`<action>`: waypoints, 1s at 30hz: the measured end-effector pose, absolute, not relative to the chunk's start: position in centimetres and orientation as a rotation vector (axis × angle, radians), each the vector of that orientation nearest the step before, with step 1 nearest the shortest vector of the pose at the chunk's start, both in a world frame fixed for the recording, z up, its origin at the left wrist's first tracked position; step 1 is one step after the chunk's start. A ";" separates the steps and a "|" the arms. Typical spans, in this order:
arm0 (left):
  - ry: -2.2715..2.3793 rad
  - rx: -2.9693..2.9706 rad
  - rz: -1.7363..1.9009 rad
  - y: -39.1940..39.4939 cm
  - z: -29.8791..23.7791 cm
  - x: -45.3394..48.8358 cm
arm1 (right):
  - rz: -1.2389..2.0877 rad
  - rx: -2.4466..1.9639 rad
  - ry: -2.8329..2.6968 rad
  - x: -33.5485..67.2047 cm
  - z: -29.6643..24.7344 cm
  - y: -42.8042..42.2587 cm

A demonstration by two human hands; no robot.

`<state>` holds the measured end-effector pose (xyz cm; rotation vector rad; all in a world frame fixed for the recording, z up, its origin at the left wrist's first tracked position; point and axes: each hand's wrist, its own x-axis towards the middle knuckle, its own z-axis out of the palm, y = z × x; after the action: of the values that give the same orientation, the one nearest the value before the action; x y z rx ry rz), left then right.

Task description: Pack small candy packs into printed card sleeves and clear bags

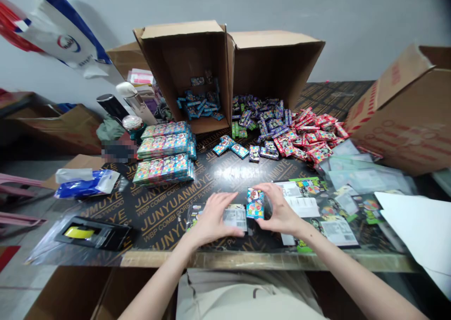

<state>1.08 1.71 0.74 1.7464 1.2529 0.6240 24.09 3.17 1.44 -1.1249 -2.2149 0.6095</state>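
My right hand grips a small blue printed box between thumb and fingertips, just above the table. Left of it, my left hand lies over a printed packaging card with a white label. Its thumb and fingers are spread apart, and its palm hides part of the card. A little farther back are loose blue boxes and a few dark purple boxes. Beside my right wrist, more printed cards with white labels overlap on the table.
Wrapped stacks of boxes stand at left, near a black tape dispenser. Two cardboard cartons lie open at the back. Red boxes are heaped right of centre, by clear plastic sleeves and another carton.
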 end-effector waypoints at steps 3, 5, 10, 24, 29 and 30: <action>1.280 2.283 0.333 1.2 -0.4 -0.5 | 0.491 -1.200 -2.292 24.9 -0.1 2.9; 1.308 2.357 0.312 1.1 -1.0 -0.9 | 0.468 -1.218 -2.341 25.1 -0.7 2.5; 1.317 2.341 0.448 1.1 -0.9 -1.0 | 0.655 -1.162 -2.305 25.2 -1.0 2.0; 1.298 2.216 0.555 1.1 -0.6 -1.1 | 0.693 -1.044 -2.244 24.3 -0.3 2.8; 1.317 2.190 0.559 0.8 -0.4 -1.0 | 0.831 -1.027 -2.233 24.6 -0.8 3.3; 1.317 2.200 0.553 0.7 -0.3 -0.9 | 0.839 -1.024 -2.242 24.6 -0.9 3.3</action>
<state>-0.95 0.73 -0.35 2.2001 1.3168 0.5528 24.61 3.31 -0.85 -1.0240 -2.2418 0.8392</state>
